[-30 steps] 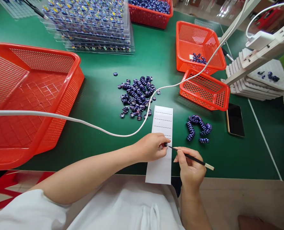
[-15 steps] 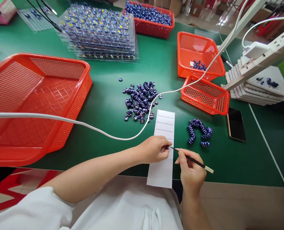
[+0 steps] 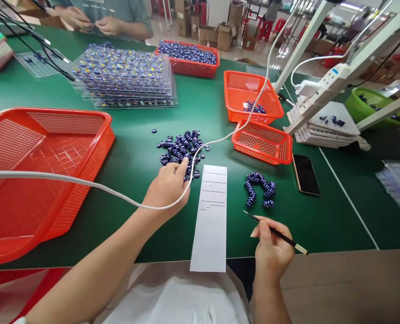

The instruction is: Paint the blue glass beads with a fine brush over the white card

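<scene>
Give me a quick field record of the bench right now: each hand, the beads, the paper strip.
left hand: reaching into loose bead pile, fingertips on beads
right hand: grip shut on thin brush, tip pointing toward strip
paper strip: flat on green table, between hands, untouched
stacked beads: right of strip
white cable: crosses left wrist
</scene>
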Demonstrator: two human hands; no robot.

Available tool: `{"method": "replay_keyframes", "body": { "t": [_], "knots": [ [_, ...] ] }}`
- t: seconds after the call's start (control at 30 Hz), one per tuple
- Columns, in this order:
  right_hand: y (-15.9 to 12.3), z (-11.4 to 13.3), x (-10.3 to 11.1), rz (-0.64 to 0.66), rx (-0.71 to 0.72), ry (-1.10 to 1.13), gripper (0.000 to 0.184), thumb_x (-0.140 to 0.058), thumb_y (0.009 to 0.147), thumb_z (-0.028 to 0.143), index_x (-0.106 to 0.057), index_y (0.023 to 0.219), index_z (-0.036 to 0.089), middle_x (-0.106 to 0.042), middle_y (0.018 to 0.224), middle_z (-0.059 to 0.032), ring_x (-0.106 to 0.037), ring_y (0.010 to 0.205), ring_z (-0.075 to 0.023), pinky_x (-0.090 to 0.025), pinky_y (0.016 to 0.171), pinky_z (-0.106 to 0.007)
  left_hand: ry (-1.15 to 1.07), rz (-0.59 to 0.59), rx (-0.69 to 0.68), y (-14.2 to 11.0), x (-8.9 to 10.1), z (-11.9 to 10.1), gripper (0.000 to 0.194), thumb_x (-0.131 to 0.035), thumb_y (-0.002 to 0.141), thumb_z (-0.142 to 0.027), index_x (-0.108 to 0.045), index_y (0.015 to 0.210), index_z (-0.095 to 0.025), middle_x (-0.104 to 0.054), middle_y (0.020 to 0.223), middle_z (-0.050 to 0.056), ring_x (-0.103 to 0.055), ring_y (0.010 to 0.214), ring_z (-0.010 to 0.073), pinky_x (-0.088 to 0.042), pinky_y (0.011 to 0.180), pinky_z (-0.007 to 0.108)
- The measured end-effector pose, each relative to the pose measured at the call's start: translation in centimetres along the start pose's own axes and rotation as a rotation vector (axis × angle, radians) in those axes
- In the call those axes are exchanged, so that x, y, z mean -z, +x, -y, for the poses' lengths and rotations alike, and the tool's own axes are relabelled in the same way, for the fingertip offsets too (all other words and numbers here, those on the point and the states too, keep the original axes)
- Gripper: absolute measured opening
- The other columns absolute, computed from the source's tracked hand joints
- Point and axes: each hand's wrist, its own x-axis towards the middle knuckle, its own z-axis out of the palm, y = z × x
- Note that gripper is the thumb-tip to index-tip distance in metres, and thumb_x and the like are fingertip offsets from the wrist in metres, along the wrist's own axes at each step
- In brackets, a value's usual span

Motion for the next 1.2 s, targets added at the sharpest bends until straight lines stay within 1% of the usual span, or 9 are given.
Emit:
{"method": "replay_keyframes", "body": {
  "t": [0.17,0.27,0.37,0.47,0.7,0.83,1.0,1.1,1.2],
  "knots": [
    [0.5,-0.7,0.1,-0.192,0.090,0.107,0.013,-0.073,0.084,0.023,-0.061,0.087,0.018,-0.071,0.085,-0.0017,-0.058,0.048,-0.0099,-0.046,0.050,-0.026,-0.238,0.152,-0.452,-0.8,-4.1,-6.0,0.035,-0.053,0.089,-0.013,-0.057,0.123,-0.013,-0.062,0.109,0.014,-0.059,0.098,0.0256,-0.054,0.084,0.038],
    [0.6,-0.7,0.2,-0.246,0.095,0.151,0.013,-0.072,0.084,0.023,-0.060,0.086,0.018,-0.070,0.084,-0.0012,-0.056,0.048,-0.0093,-0.045,0.049,-0.025,-0.303,0.149,-0.628,-0.4,-7.0,-9.2,0.035,-0.057,0.092,-0.020,-0.055,0.126,-0.015,-0.060,0.119,0.014,-0.059,0.099,0.0243,-0.053,0.081,0.036],
    [0.6,-0.6,0.2,-0.258,0.065,0.174,0.014,-0.072,0.084,0.024,-0.059,0.086,0.019,-0.069,0.084,-0.0013,-0.056,0.049,-0.0090,-0.044,0.050,-0.025,-0.260,0.152,-0.748,0.8,-8.8,-10.8,0.025,-0.051,0.095,-0.018,-0.059,0.119,-0.015,-0.060,0.118,0.013,-0.059,0.098,0.0232,-0.052,0.081,0.034],
    [0.6,-0.6,0.2,-0.254,0.041,0.178,0.014,-0.072,0.084,0.024,-0.059,0.086,0.019,-0.069,0.084,-0.0014,-0.056,0.049,-0.0091,-0.042,0.048,-0.024,-0.188,0.198,-0.765,1.6,-9.4,-11.1,0.019,-0.046,0.097,-0.014,-0.063,0.105,-0.014,-0.063,0.106,0.011,-0.060,0.093,0.0215,-0.051,0.076,0.031],
    [0.6,-0.5,0.0,-0.202,0.055,0.164,0.013,-0.071,0.085,0.026,-0.059,0.086,0.020,-0.069,0.085,-0.0015,-0.055,0.049,-0.0092,-0.044,0.051,-0.025,-0.216,0.270,-0.690,0.8,-7.9,-10.0,0.016,-0.047,0.097,-0.012,-0.062,0.102,-0.013,-0.069,0.092,0.008,-0.064,0.086,0.0211,-0.051,0.071,0.030],
    [0.6,-0.6,0.3,-0.135,0.028,0.140,0.014,-0.073,0.083,0.026,-0.062,0.087,0.019,-0.069,0.085,-0.0022,-0.056,0.050,-0.0093,-0.045,0.052,-0.025,-0.349,0.192,-0.610,0.0,-6.4,-7.9,0.017,-0.045,0.098,-0.013,-0.061,0.105,-0.014,-0.070,0.091,0.007,-0.066,0.084,0.0196,-0.050,0.070,0.028],
    [0.4,-0.1,0.2,0.190,-0.172,-0.060,0.019,-0.074,0.084,0.034,-0.067,0.093,0.019,-0.070,0.080,-0.0034,-0.061,0.057,-0.0118,-0.051,0.055,-0.025,-0.364,0.069,-0.533,-2.0,-4.7,-2.7,0.021,-0.042,0.097,-0.014,-0.060,0.109,-0.014,-0.068,0.090,0.008,-0.063,0.080,0.0184,-0.049,0.068,0.028],
    [0.4,0.5,-1.1,0.398,-0.228,-0.197,0.021,-0.071,0.086,0.038,-0.069,0.095,0.019,-0.068,0.073,-0.0018,-0.064,0.060,-0.0133,-0.054,0.059,-0.025,-0.266,0.100,-0.551,-3.0,-4.5,0.1,0.026,-0.041,0.095,-0.011,-0.062,0.111,-0.015,-0.065,0.090,0.009,-0.060,0.080,0.0193,-0.047,0.069,0.030],
    [0.5,1.2,-2.9,0.477,-0.208,-0.258,0.022,-0.069,0.086,0.041,-0.068,0.092,0.020,-0.068,0.073,-0.0011,-0.064,0.059,-0.0131,-0.054,0.058,-0.024,-0.178,0.149,-0.573,-3.7,-4.8,0.9,0.027,-0.042,0.094,-0.010,-0.063,0.110,-0.015,-0.063,0.091,0.010,-0.057,0.081,0.0209,-0.047,0.070,0.032]
  ]
}}
